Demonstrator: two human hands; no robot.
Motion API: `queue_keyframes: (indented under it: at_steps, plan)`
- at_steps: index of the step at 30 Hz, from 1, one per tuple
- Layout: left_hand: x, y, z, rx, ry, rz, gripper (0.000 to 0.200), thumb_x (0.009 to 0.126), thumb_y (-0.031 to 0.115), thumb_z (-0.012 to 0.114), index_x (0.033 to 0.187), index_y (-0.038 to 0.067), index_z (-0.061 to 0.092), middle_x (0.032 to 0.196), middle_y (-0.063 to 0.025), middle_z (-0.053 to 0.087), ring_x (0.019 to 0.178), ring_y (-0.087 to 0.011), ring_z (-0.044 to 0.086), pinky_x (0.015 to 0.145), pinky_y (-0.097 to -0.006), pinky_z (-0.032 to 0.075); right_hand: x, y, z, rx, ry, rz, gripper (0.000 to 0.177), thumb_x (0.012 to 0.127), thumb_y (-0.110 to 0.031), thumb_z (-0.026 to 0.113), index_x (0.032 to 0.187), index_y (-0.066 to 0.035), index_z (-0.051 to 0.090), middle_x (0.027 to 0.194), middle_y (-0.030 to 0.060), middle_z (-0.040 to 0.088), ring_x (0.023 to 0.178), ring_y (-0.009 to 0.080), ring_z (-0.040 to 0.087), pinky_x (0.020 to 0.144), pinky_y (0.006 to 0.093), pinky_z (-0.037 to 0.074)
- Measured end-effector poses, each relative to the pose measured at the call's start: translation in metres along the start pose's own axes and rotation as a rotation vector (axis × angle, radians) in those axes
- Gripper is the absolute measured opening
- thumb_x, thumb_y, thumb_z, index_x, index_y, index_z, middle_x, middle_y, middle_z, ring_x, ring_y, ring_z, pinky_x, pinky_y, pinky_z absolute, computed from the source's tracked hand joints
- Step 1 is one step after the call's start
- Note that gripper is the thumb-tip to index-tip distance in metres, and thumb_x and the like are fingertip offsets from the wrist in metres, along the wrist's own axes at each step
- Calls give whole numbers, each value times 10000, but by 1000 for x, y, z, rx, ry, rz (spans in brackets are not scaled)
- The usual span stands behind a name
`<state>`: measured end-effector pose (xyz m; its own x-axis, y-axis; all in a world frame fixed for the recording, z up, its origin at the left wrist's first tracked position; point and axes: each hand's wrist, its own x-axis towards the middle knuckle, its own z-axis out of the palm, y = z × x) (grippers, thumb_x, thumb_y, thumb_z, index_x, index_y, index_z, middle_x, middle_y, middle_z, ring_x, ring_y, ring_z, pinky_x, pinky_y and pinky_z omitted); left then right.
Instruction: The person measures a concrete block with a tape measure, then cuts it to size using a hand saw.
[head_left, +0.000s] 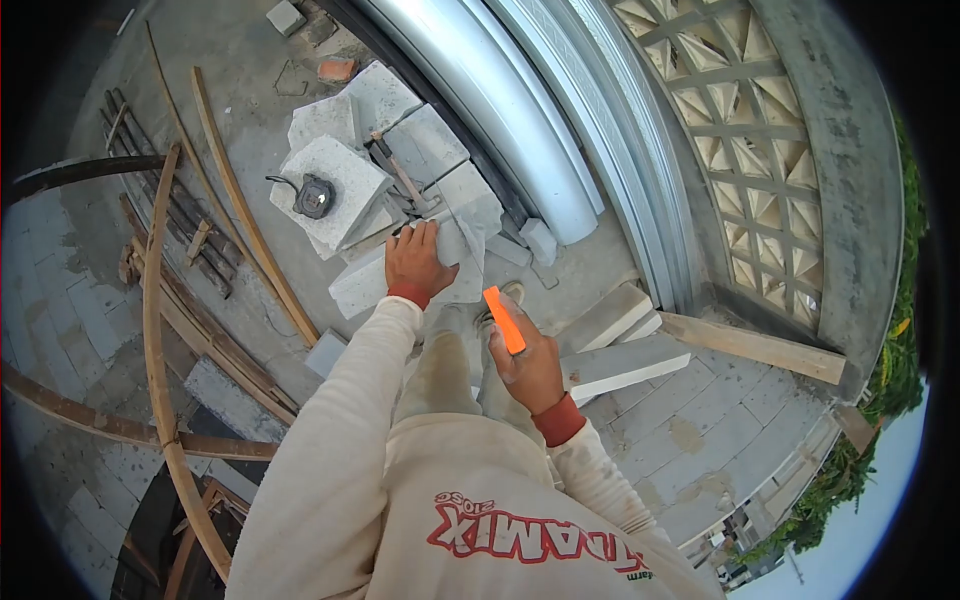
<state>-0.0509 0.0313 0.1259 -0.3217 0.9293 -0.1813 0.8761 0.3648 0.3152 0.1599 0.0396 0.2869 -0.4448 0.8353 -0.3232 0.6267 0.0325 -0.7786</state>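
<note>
My right hand [528, 370] is wrapped round the orange handle of a handsaw [504, 320]. The saw's thin blade stretches forward across a pale lightweight concrete block [458, 262]. My left hand [417, 262] grips that same block from above, left of the blade, with its fingers bent over the top. Just beyond my left fingers, a hammer [405, 180] lies among the stacked blocks. A dark tape measure [314, 197] rests on a block slab [345, 170] to the left of my hand.
Long timber strips [240, 200] and dark poles [165, 190] lie on the left floor. Silver metal sheets [520, 120] curve along the far side, near a patterned vent-block wall [745, 140]. Cut blocks [630, 360] and a timber beam [755, 347] lie on the right.
</note>
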Motion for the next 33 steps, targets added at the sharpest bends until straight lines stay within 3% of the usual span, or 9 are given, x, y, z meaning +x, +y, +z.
queue_keyframes:
  at_steps: [4, 9, 12, 18, 21, 25, 28, 30, 33]
  plan:
    - [-8, 3, 2, -9, 29, -25, 754, 581, 397, 914, 1234, 102, 678, 1145, -22, 678, 1081, -229, 606, 914, -397, 413, -29, -14, -24, 7, -47, 70, 534, 960, -175, 688, 1457, -34, 556, 1040, 245, 739, 752, 413, 718, 669, 433, 582]
    - [-6, 7, 2, -7, 10, -1, 753, 583, 383, 913, 1240, 99, 678, 1157, -31, 677, 1097, -240, 602, 925, -396, 414, -133, -44, -106, -44, -158, 242, 567, 922, -105, 707, 1463, -34, 556, 1251, 255, 704, 867, 390, 756, 760, 391, 619]
    - [-4, 3, -1, -28, -1, 38, 746, 591, 377, 909, 1241, 96, 674, 1167, -34, 678, 1110, -243, 603, 931, -399, 416, -138, -43, -103, -71, -158, 150, 565, 920, -99, 700, 1461, -26, 554, 1268, 269, 692, 922, 393, 759, 812, 385, 622]
    - [9, -3, 1, -31, 58, -2, 730, 605, 389, 899, 1234, 94, 673, 1158, -32, 687, 1095, -247, 615, 922, -405, 421, -2, -1, 7, 13, 32, 11, 487, 958, -181, 694, 1413, -35, 597, 854, 240, 716, 657, 411, 678, 597, 428, 536]
    - [2, -1, -3, -28, 72, -17, 734, 603, 398, 900, 1233, 103, 665, 1152, -27, 684, 1080, -245, 614, 910, -405, 418, -16, -13, -21, 29, -70, 99, 498, 955, -174, 699, 1419, -25, 591, 932, 246, 733, 683, 402, 699, 624, 417, 560]
    - [-13, 2, 5, -13, 27, -15, 744, 604, 404, 904, 1245, 126, 647, 1160, -12, 669, 1081, -236, 605, 910, -402, 407, -106, -27, -74, -24, -94, 125, 503, 953, -112, 674, 1428, 20, 571, 1202, 249, 728, 825, 356, 767, 742, 389, 614]
    - [-9, 0, 5, -12, 40, 26, 740, 618, 400, 898, 1258, 125, 649, 1158, -14, 669, 1082, -237, 606, 911, -403, 408, -121, -25, -86, -46, -136, 131, 510, 951, -93, 666, 1433, 30, 559, 1260, 238, 715, 864, 347, 774, 784, 387, 619]
    - [-5, 1, 8, -20, 37, 23, 727, 628, 399, 890, 1257, 124, 650, 1157, -17, 671, 1080, -235, 607, 909, -402, 408, -81, -8, -57, -28, -27, -21, 507, 954, -113, 670, 1435, 7, 562, 1133, 237, 746, 797, 366, 757, 727, 389, 607]
    - [3, 2, 11, 0, 112, -13, 699, 624, 407, 888, 1214, 97, 679, 1122, -31, 690, 1054, -241, 626, 873, -402, 424, -2, 13, -4, -10, -31, 25, 501, 961, -166, 682, 1432, -33, 572, 908, 229, 737, 703, 397, 708, 633, 391, 560]
